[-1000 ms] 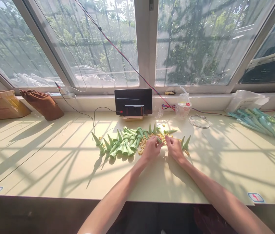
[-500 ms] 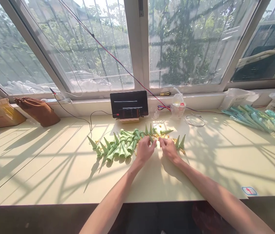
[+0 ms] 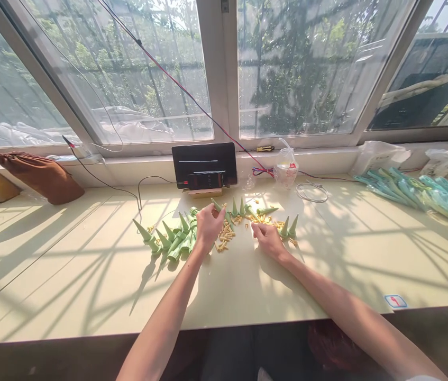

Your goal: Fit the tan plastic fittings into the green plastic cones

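Note:
My left hand (image 3: 209,224) is closed on a green cone (image 3: 216,204), whose pointed end shows past its fingertips, over the right side of a pile of green cones (image 3: 176,244). Small yellow pieces (image 3: 226,236) lie just right of that hand. My right hand (image 3: 268,237) is pinched near more yellow pieces; whatever it holds is too small to make out. Several green cones stand upright behind the hands, such as one (image 3: 241,206), and two more (image 3: 292,227) stand right of my right hand.
A black tablet (image 3: 204,165) leans at the back with a cable. Beside it are a plastic cup (image 3: 286,170) and a coiled cable (image 3: 311,192). A brown pouch (image 3: 45,177) lies left, turquoise bagged items (image 3: 414,193) right.
My left hand has moved left and back from beside my right hand, uncovering yellow pieces. My right hand stays near the same place. The whole view has shifted slightly.

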Available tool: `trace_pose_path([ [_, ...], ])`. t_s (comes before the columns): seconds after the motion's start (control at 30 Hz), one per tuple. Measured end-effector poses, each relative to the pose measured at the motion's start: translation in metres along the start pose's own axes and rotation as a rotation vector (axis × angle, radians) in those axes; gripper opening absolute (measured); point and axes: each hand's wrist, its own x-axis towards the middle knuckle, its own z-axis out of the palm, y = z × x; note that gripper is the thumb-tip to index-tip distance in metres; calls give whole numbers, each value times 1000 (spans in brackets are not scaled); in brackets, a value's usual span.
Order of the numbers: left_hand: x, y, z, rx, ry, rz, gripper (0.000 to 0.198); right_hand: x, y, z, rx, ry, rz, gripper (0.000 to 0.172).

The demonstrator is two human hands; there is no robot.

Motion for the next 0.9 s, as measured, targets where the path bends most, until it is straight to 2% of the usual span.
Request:
trace_pose_path([
  [0.23,52,-18,25,24,-32,9,20,1,3,1,1,-8,3,52],
  [0.4,72,-32,45,75,-139,-7,16,3,6,3,-2,-21,-3,51],
  [0.7,76,-38,71,189,-225,-9,15,2,5,3,3,-40,-7,50],
  [0.9,72,-43,73,211,-301,20,17,1,6,3,-3,-50,-8,49],
])
